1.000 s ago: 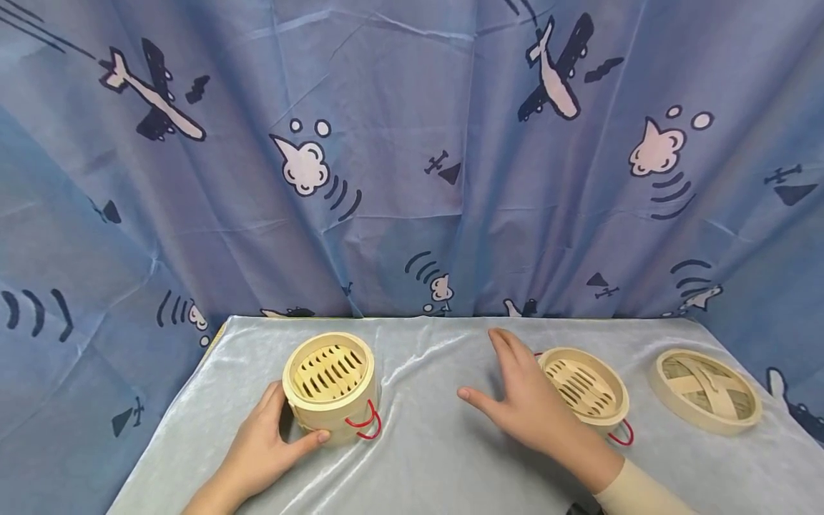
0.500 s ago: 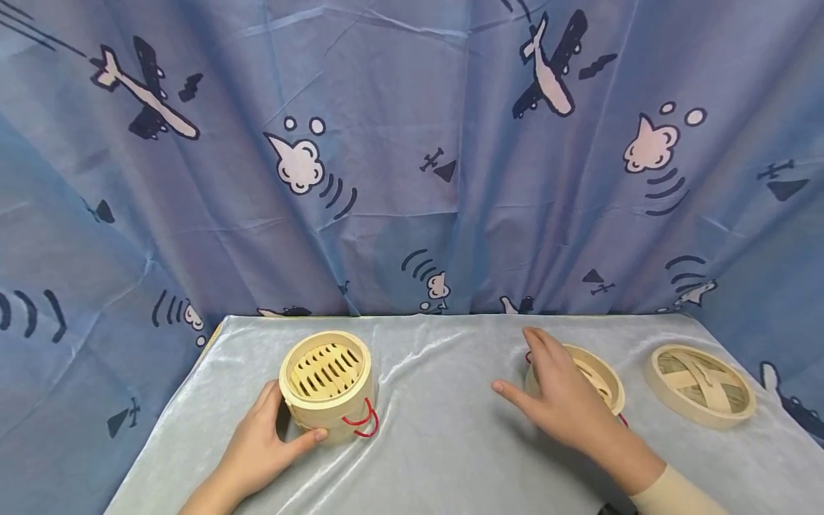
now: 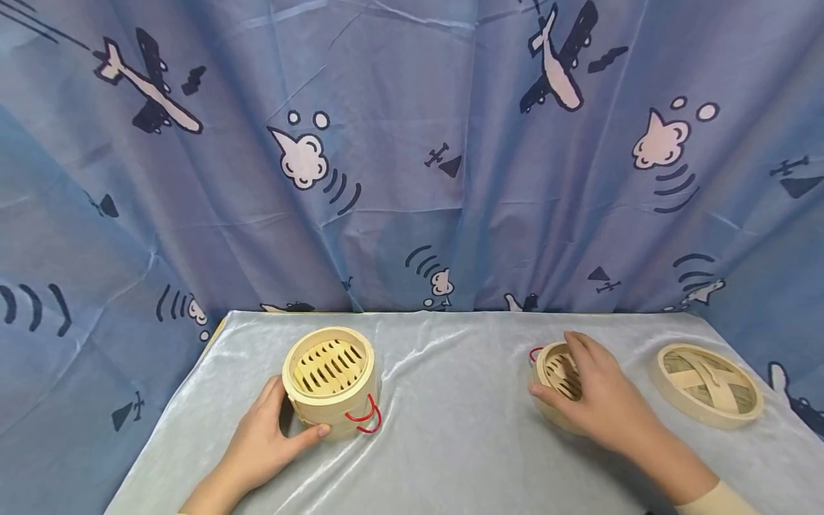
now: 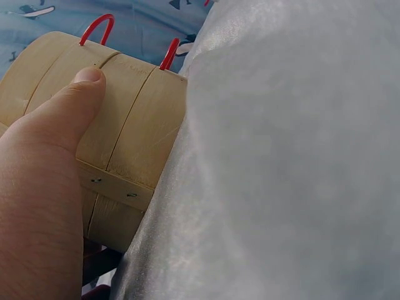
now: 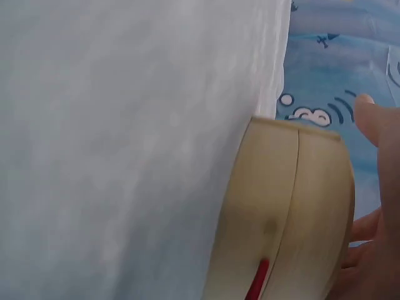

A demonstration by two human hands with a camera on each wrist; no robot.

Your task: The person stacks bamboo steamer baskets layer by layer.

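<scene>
On the left of the table, a two-tier stack of bamboo steamer baskets (image 3: 322, 415) stands upright with a slatted floor inside. My left hand (image 3: 257, 443) holds its left and front side; in the left wrist view the thumb (image 4: 81, 94) lies along the wall, below two red loop handles (image 4: 98, 26). To the right, another bamboo steamer basket (image 3: 557, 415) stands under my right hand (image 3: 608, 400), which spreads over its right side and hides part of it. Thumb and fingers reach over the rim; the right wrist view shows the thumb (image 5: 370, 119) apart from the wall (image 5: 281, 206).
A round bamboo lid (image 3: 708, 386) with a woven top and cross strips lies at the far right. Grey, wrinkled velvet cloth (image 3: 450, 429) covers the table. Directly behind its back edge hangs a blue curtain (image 3: 399, 143) with airplane prints.
My right hand has moved right, from left of the right basket to over it, and lowered toward its rim. The left hand keeps its hold on the stack.
</scene>
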